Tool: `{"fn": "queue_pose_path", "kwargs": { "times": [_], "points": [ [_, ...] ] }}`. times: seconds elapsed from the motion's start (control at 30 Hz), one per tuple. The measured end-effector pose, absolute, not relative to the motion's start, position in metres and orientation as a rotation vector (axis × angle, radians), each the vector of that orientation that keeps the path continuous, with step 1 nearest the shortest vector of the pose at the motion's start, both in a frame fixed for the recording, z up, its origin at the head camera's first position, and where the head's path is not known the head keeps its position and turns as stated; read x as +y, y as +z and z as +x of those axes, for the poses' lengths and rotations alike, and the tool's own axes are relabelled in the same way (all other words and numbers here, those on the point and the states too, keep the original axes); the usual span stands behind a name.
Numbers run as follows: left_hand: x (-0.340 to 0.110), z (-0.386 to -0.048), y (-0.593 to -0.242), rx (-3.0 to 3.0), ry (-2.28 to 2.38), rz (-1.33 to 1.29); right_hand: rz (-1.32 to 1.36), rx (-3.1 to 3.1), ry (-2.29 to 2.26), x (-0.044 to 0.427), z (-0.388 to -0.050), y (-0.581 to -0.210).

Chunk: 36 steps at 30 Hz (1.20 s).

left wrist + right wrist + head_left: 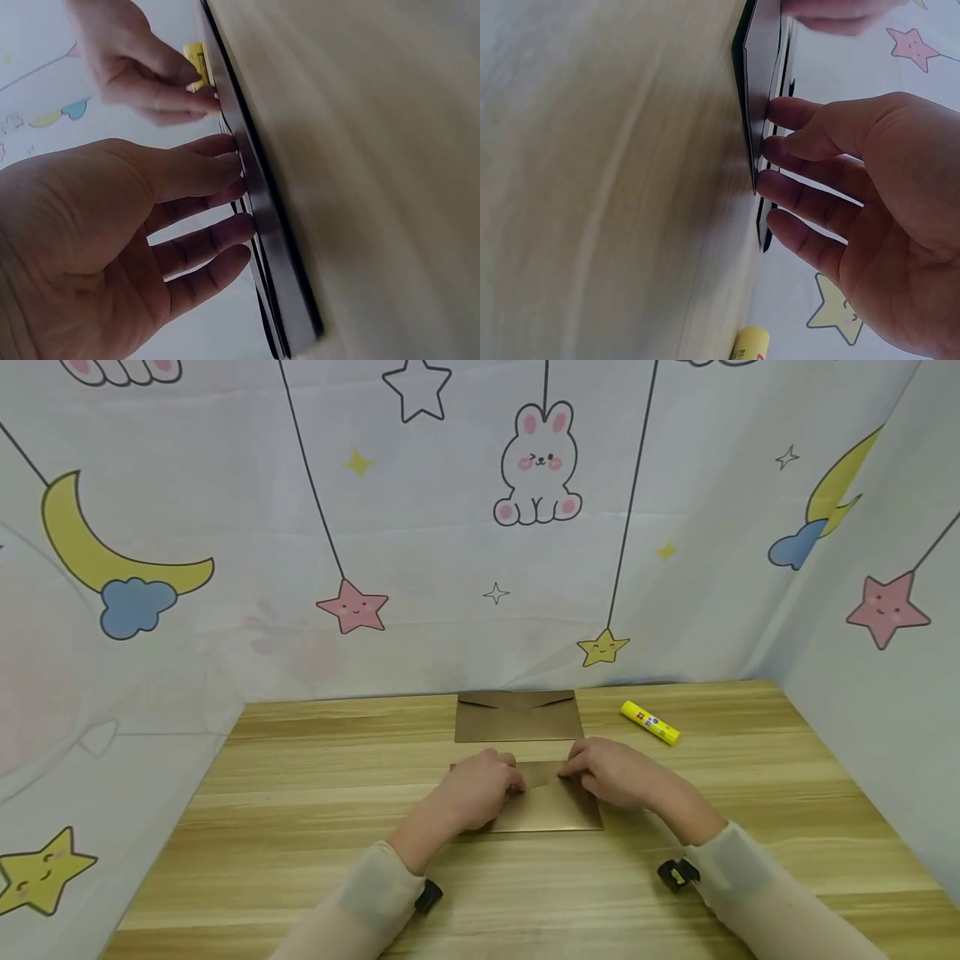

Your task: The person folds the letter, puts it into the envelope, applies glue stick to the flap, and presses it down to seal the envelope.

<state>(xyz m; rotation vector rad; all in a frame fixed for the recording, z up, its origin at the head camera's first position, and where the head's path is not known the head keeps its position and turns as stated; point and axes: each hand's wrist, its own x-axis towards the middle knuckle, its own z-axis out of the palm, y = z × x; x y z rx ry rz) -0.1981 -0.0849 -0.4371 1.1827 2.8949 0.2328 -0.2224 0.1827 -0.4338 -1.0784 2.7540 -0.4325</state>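
A bronze-brown paper envelope (551,814) lies flat on the wooden table between the two hands, its flap edge showing between them. My left hand (480,789) rests its fingertips on the envelope's left part. On its upper right part, my right hand (618,772) touches the paper with its fingertips. Seen from the left wrist, the left fingers (210,244) are spread along the envelope (262,202), the thumb close over them. In the right wrist view, the right fingers (810,202) reach the envelope's surface (761,60) fairly straight, the thumb near the index finger.
Behind the hands lies a second brown envelope (517,724), against the back curtain (450,652). To its right is a yellow glue stick (649,722). Wood-grain table (300,793) surface extends on both sides. Small black devices (678,874) sit at the wrists.
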Motion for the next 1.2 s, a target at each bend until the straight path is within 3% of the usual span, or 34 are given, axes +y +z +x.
{"fn": "queue_pose_path", "kwargs": {
  "times": [0.3, 0.57, 0.9, 1.2],
  "points": [
    [-0.044, -0.201, -0.439, 2.897, 0.096, 1.189, -1.083, 2.75, -0.442, 0.184, -0.223, -0.434],
    [-0.037, -0.202, -0.439, 2.906, 0.044, 1.19, -1.117, 2.757, -0.44, 0.185, -0.222, -0.434],
    [-0.075, -0.196, -0.431, 2.887, 0.067, 1.197, -1.103, 2.76, -0.437, 0.183, -0.221, -0.432],
    [-0.116, -0.196, -0.43, 2.918, 0.109, 1.046, -1.177, 2.803, -0.405, 0.176, -0.216, -0.436]
  ]
}}
